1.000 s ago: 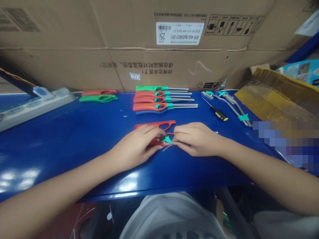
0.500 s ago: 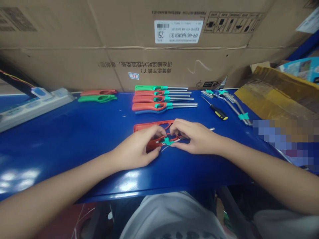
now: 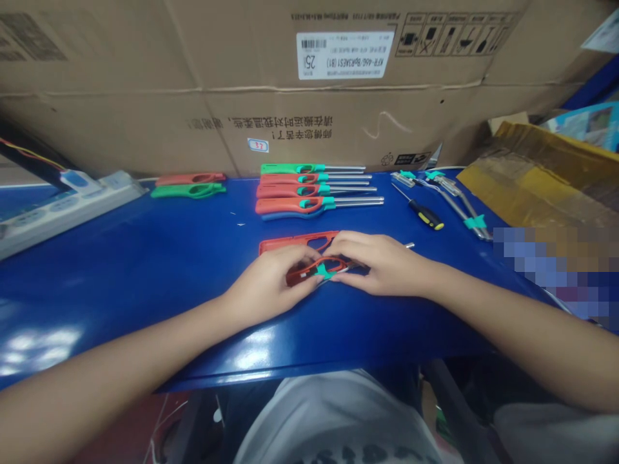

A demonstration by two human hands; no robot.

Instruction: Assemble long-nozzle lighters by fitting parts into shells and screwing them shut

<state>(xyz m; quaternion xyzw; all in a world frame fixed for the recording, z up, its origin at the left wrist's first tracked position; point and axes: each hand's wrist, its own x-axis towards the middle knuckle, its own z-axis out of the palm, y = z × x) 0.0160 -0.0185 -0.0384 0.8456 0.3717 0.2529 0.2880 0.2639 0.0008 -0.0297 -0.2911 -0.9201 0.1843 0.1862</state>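
Note:
A red lighter shell (image 3: 333,263) with a teal trigger piece (image 3: 324,271) is held between both hands above the blue table. My left hand (image 3: 271,278) grips its handle end, thumb and fingers closed near the trigger piece. At the front end, my right hand (image 3: 374,261) is closed on the same shell; a metal tube tip (image 3: 410,245) shows beyond its knuckles. Just behind the hands lies another red shell half (image 3: 285,242), partly covered by them. The fingertips' exact contact with the inner parts is too small to tell.
Several assembled lighters (image 3: 290,205) lie in a row behind the hands. Red and green shells (image 3: 186,191) and a power strip (image 3: 62,206) are at left. At right are a screwdriver (image 3: 425,214), metal tube parts (image 3: 454,203) and yellow-taped cardboard (image 3: 527,180). A carton (image 3: 145,129) stands behind.
My left thumb has moved right and up onto the teal trigger piece. The thin white strand below the shell no longer shows clearly. My right hand has barely shifted.

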